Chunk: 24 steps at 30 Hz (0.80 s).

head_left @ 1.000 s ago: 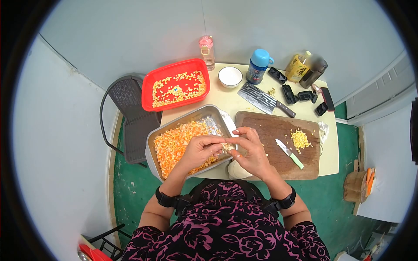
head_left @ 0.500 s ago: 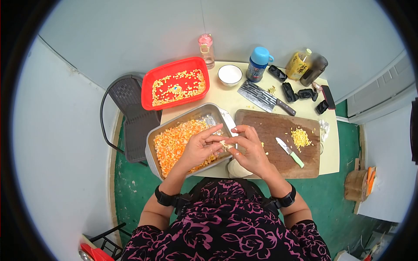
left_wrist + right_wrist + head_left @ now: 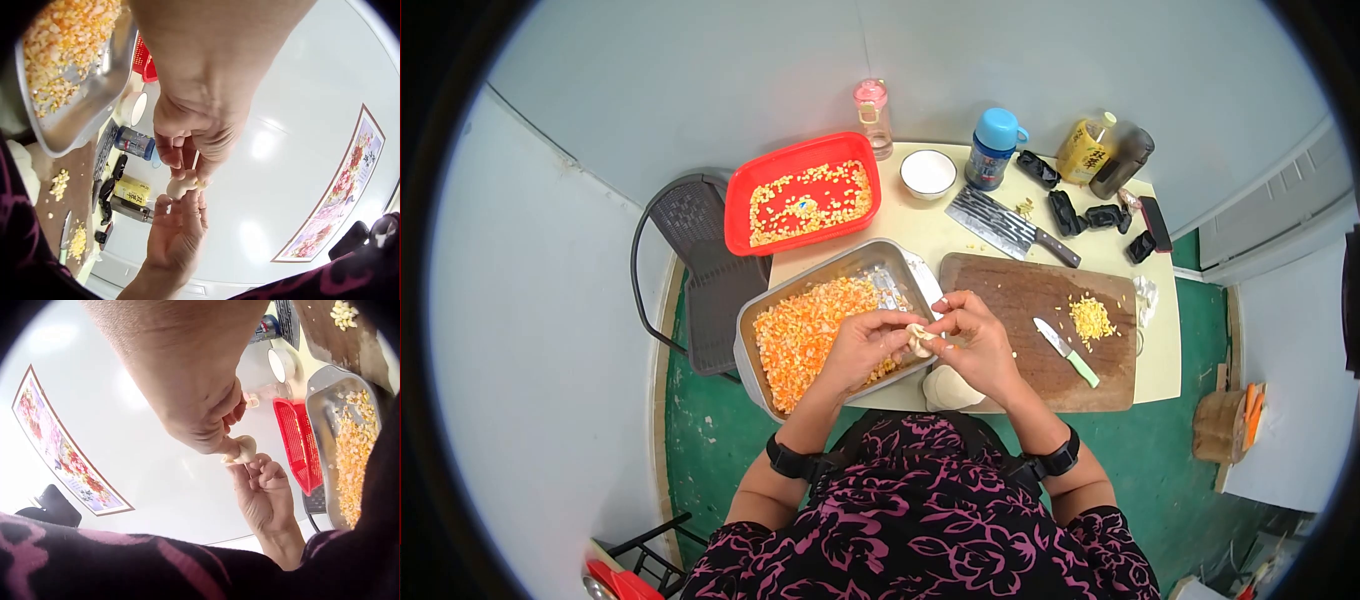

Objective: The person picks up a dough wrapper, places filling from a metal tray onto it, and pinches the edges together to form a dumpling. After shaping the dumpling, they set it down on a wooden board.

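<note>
Pale piece [image 3: 919, 342], small and dough-like, held between two hands above or just beside the near right corner of the metal tray [image 3: 747, 368]; its height over the rim cannot be judged from the head view. The left hand [image 3: 860, 348] pinches it from the left and the right hand [image 3: 982, 352] from the right, fingers bent and fingertips closed on it, so that neither hand is nearer: both are in contact. In the right wrist view the piece curves about a digit of the right hand, with the left digits touching its lower side. It is rounded and folded, and no clear long axis can be read; the useful line is judged to be the one joining the two pinches, roughly crosswise before the body. Relative to each grip, the piece lies at the very tips, outside both palms, and partly hidden by them. Chopped orange and white food [image 3: 810, 335] fills much of the tray, to the left. A white lump [image 3: 948, 392] sits at the table's near edge, below the right hand in the head view, while the cutting board [image 3: 1010, 300] and the green-handled knife [image 3: 1082, 369] lie to its right.
</note>
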Motion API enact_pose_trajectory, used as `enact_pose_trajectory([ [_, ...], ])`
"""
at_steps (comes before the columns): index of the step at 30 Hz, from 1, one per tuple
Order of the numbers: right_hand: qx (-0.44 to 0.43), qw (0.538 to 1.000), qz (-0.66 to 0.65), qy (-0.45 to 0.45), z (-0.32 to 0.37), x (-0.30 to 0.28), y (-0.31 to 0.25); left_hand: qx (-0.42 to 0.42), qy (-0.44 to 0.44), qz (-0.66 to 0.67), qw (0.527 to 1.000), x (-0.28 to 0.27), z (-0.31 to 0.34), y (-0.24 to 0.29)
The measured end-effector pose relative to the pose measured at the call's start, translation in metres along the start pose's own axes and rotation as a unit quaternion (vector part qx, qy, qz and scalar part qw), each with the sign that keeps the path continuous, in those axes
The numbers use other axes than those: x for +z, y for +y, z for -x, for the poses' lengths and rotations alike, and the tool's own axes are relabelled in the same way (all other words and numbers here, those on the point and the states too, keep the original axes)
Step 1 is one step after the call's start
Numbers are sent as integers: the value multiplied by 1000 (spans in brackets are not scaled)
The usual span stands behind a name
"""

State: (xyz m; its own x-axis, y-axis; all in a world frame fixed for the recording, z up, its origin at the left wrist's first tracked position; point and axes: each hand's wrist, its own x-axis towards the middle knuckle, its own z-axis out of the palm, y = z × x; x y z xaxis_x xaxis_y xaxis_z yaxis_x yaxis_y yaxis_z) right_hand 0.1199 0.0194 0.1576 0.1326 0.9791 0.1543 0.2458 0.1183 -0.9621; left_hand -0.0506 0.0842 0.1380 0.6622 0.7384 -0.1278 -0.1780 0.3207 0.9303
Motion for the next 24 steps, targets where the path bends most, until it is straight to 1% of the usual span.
enact_pose_trajectory([
  [1,14,1000,-10,-4,0,0,-1,3,0,4,1000,0,0,0],
  [10,7,999,33,-15,-1,-2,-2,10,13,24,1000,-1,-2,-6],
  [13,21,999,38,-17,-1,-2,-6,7,14,17,1000,0,-2,-4],
  [16,-28,997,66,-14,-1,-1,-1,5,18,10,1000,1,-2,-3],
  [19,-49,994,94,-7,-2,0,-8,1,30,0,1000,2,-2,-1],
  [22,-108,981,160,-14,-2,-1,-7,-2,40,-5,999,4,-1,2],
  [24,-125,978,168,-17,-2,-1,-8,0,39,0,999,5,-2,2],
])
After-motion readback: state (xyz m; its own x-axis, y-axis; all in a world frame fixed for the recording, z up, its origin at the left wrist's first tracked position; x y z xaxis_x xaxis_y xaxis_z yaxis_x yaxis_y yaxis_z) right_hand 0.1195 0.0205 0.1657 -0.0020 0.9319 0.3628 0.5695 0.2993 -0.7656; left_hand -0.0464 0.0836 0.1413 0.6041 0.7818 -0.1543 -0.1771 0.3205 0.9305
